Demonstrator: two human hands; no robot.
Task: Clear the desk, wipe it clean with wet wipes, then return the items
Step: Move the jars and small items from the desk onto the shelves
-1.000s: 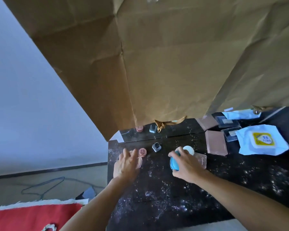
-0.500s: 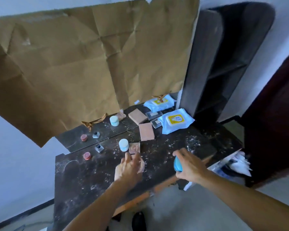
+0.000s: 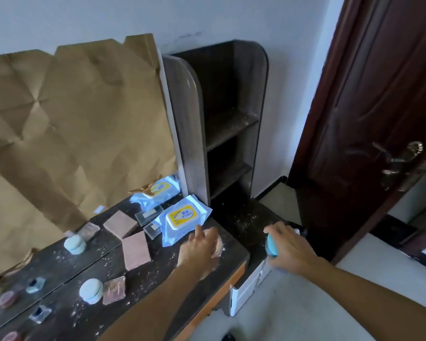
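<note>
My left hand (image 3: 199, 249) holds a round clear compact (image 3: 218, 246) over the right end of the dusty dark desk (image 3: 158, 271). My right hand (image 3: 289, 244) grips a blue container (image 3: 272, 246) past the desk's right end, above the lower dark cabinet top (image 3: 244, 217). A pack of wet wipes (image 3: 182, 219) with a yellow label lies just behind my left hand. A pale green round jar (image 3: 91, 290), a pink square compact (image 3: 114, 290) and a brown flat box (image 3: 135, 251) lie on the desk.
A mirror strip behind the desk reflects the items, with crumpled brown paper (image 3: 71, 124) above it. A dark open shelf unit (image 3: 229, 124) stands at the desk's right end. A dark red door (image 3: 379, 107) is at the right. Small clear cases (image 3: 40, 313) lie near the left.
The view has swung right. Both hands moved right along the desk, the left with the clear compact, the right with the blue container, now past the desk's end.
</note>
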